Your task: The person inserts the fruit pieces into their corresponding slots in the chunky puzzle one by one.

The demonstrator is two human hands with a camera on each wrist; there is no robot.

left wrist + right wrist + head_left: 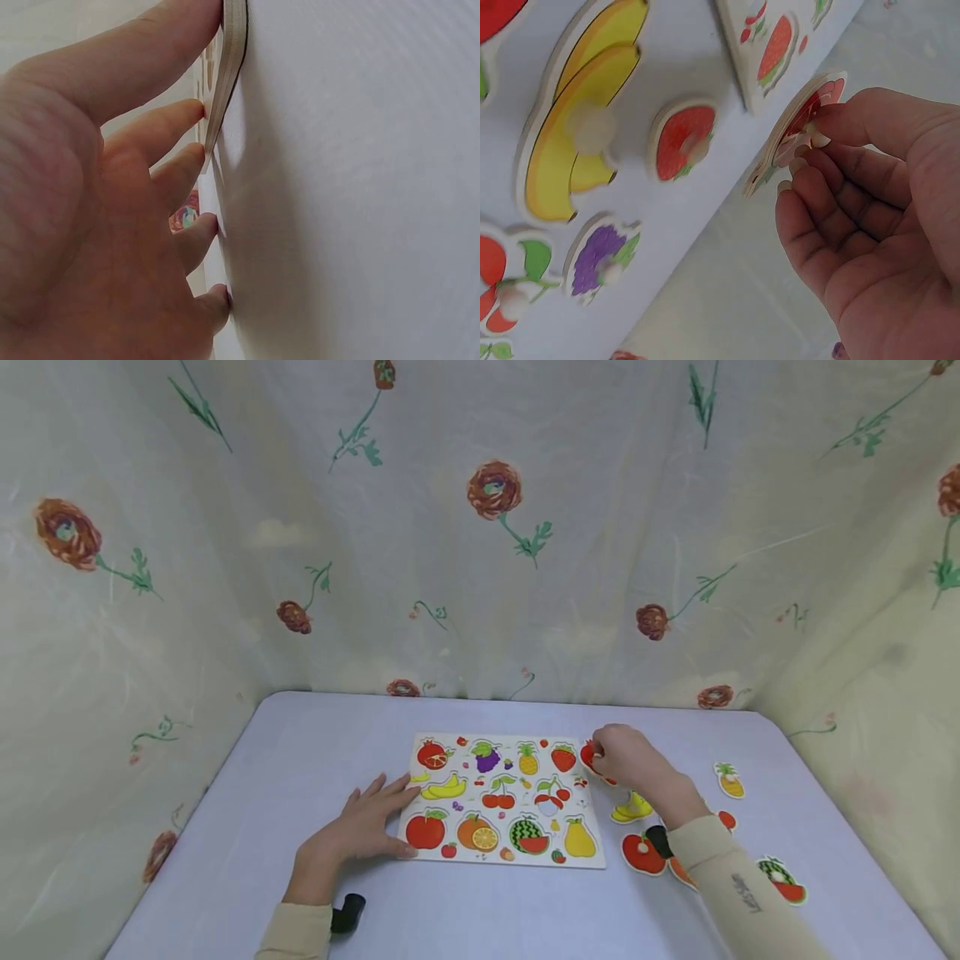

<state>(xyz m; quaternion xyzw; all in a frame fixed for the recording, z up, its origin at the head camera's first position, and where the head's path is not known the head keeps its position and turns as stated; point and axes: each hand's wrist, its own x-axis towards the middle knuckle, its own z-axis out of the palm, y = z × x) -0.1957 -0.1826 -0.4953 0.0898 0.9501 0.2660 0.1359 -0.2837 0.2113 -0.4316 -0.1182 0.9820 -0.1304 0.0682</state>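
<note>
Right of centre in the head view, the right hand [628, 757] pinches the pomegranate piece [587, 755], right by the fruit puzzle board's [461, 755] upper right corner! Lower left, the left hand [362, 827], fingers spread, touches the board's edge.

The board [521, 806] lies on the table [330, 735], right of the left hand [363, 828] and left of the right hand [633, 760], in which is a fruit piece [799, 120]. On that hand's near side lie the banana piece [632, 807], then the apple piece [637, 857]; to the hand's right, the pineapple piece [729, 782]; behind both, the curtain [585, 568].
</note>
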